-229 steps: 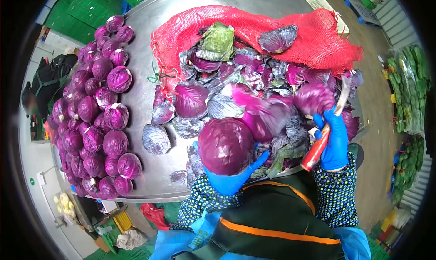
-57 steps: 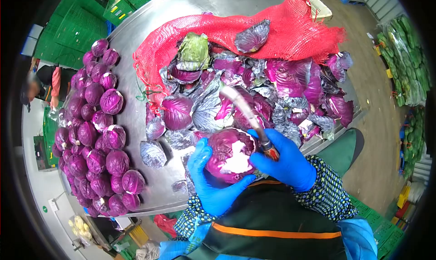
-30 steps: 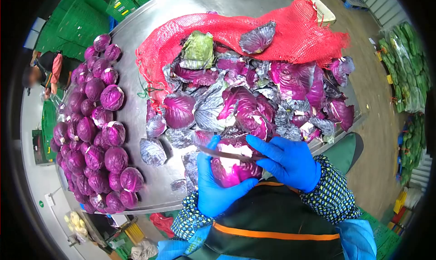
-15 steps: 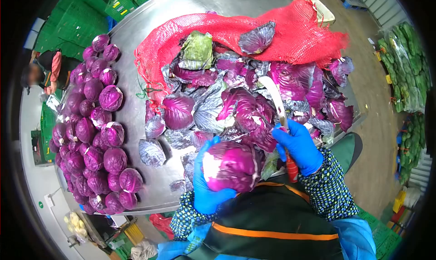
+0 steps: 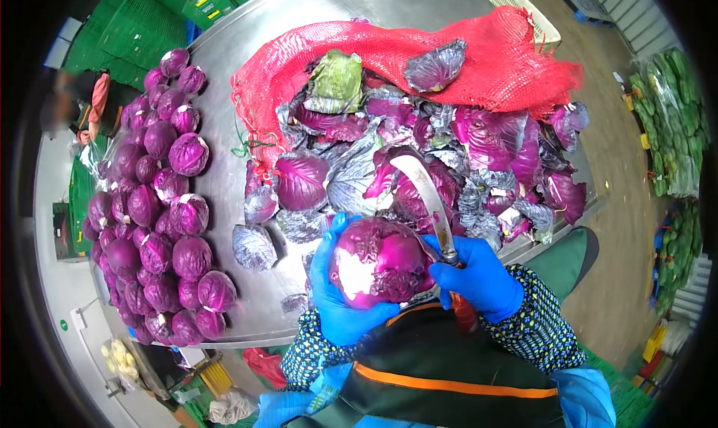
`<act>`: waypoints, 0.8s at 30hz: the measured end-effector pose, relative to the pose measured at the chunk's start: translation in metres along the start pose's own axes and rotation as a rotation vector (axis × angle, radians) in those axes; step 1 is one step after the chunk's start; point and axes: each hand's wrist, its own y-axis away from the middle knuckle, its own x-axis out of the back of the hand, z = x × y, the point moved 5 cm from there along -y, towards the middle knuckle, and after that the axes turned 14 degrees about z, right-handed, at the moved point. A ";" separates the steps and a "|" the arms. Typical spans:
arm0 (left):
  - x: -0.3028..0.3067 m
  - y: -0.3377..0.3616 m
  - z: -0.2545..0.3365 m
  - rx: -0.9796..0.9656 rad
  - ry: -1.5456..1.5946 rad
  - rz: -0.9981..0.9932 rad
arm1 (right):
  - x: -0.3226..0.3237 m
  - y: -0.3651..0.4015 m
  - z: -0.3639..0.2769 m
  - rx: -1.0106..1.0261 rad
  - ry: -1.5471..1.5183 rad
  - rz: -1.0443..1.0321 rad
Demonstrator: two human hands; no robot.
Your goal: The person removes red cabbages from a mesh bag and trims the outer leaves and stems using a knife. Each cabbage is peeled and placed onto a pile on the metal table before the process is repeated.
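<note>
Blue-gloved, my left hand point(image 5: 334, 293) wraps round the left side and underside of a red cabbage point(image 5: 381, 267) near my apron. My right hand point(image 5: 481, 278), gloved too, grips the red handle of a curved knife point(image 5: 426, 185). Its pale blade points up and away over the leaves, and the knuckles sit close beside the cabbage's right side. Beyond both hands, loose cabbage leaves point(image 5: 301, 181) lie heaped on the metal table point(image 5: 247, 181). A red mesh sack point(image 5: 493, 57) is bunched behind the heap, with one dark leaf point(image 5: 435, 65) on top of it.
A large pile of red cabbages point(image 5: 155, 252) fills the table's left side. Green crates point(image 5: 138, 35) stack at the far left, near another person point(image 5: 93, 106). A cream crate point(image 5: 520, 9) stands past the far right edge. Bagged green vegetables point(image 5: 668, 121) are at right.
The cabbage has turned in my left hand. My right hand has moved left and down, bringing the knife closer to the cabbage. The whole view has shifted slightly.
</note>
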 end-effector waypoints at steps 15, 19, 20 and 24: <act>0.017 0.003 -0.012 0.466 0.583 0.266 | -0.011 -0.018 -0.036 0.439 0.289 0.351; 0.011 0.000 -0.024 0.759 1.042 0.434 | 0.009 -0.023 -0.012 0.007 0.183 0.097; 0.006 -0.003 -0.024 0.807 1.204 0.406 | 0.006 -0.019 -0.022 0.349 0.472 0.075; 0.009 -0.005 -0.026 0.763 0.889 0.370 | -0.041 0.001 -0.069 0.698 0.390 0.061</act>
